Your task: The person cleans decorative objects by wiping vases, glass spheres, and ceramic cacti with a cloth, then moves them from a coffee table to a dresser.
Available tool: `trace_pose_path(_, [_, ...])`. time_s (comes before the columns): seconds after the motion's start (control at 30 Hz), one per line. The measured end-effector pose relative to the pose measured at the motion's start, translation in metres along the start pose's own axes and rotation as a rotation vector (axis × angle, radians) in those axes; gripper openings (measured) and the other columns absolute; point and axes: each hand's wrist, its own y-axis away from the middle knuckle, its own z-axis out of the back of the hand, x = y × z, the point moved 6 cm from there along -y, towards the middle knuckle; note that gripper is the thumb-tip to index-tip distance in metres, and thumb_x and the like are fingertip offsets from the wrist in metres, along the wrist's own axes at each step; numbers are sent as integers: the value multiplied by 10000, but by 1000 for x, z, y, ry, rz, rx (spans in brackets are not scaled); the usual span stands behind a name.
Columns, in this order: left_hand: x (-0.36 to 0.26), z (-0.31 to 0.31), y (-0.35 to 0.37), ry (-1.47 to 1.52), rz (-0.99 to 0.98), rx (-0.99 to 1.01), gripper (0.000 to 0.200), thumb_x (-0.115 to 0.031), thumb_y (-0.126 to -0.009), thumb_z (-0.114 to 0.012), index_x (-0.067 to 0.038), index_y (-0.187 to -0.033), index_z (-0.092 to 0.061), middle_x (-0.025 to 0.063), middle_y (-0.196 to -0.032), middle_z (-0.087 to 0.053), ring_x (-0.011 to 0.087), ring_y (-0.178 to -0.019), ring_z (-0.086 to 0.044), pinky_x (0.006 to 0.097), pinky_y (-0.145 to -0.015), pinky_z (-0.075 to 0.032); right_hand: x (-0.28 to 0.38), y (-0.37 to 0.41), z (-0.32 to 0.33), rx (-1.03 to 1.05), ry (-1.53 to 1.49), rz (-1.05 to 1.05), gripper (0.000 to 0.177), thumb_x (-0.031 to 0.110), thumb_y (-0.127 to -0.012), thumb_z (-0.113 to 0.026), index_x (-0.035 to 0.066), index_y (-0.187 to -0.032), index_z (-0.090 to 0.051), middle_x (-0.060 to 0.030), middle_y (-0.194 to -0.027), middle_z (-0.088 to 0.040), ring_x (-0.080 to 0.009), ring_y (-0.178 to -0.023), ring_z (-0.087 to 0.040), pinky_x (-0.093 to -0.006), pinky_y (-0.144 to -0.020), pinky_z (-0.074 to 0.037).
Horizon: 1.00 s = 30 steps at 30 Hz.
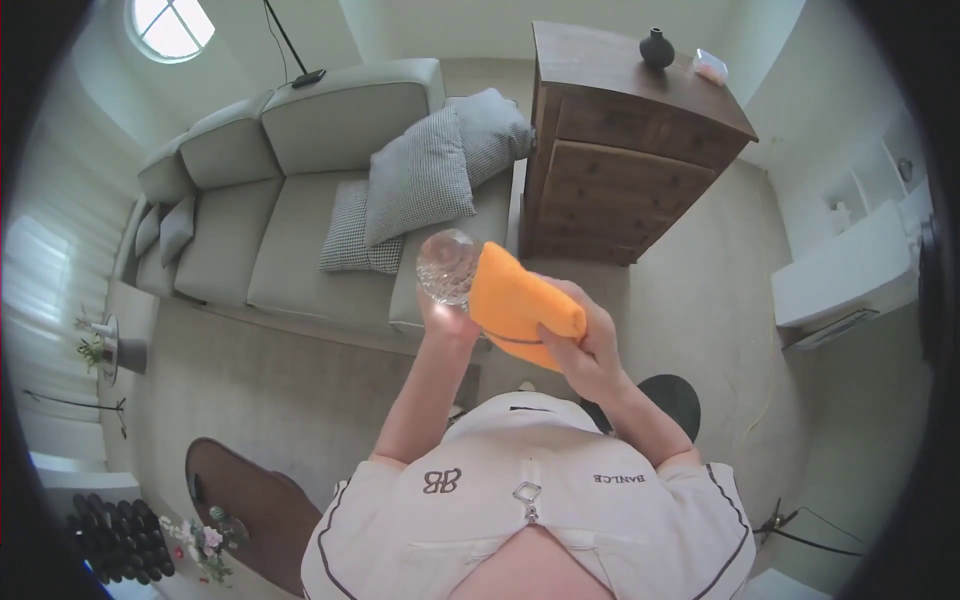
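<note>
My left hand [452, 320] is wrapped round a clear glass vessel [446, 266] with a faceted, cut pattern, its round end toward the camera. Its exact kind does not show. In my right hand [590, 350] is a folded orange cloth [520, 305], pinched between thumb and fingers. The cloth's left edge overlaps the vessel's side in this view and covers part of my left hand. Both hands are raised in front of my chest.
A grey sofa [310, 225] with checked cushions [420, 175] lies ahead. To its right stands a brown chest of drawers [620, 180] bearing a dark vase [656, 48] and a small clear container [710, 66]. A dark brown table [250, 500] is at lower left.
</note>
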Motion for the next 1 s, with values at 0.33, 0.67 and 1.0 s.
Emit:
trace_pose_path(0.33, [92,-12,-29,-40,288,-55,251,-385,-820,-577,-136,-813,-612,19,-752,-605,197,-669,-592,304,-566,-469,3,11,83,-107,-34,67,332,117,-914,-555,0,-1224,-529,-139,-1216,-568,-254,-1071,-564,-354,-884,-466])
trace_pose_path(0.67, [94,-39,-101,-268,12,-269,161,-277,-807,-567,-122,-827,-602,31,-769,-602,217,-692,-597,304,-526,-463,-27,-54,118,-353,525,312,382,62,-916,-469,23,-1297,-481,-178,-1279,-498,-289,-1145,-516,-368,-938,-444])
trace_pose_path(1.0, [92,-103,-212,-357,-40,-143,286,-299,-875,-447,-100,-963,-632,40,-868,-636,184,-810,-598,299,-678,-475,-78,-165,166,-480,467,160,645,172,-831,-695,77,-1372,-356,-107,-1290,-466,-229,-1112,-502,-327,-925,-434])
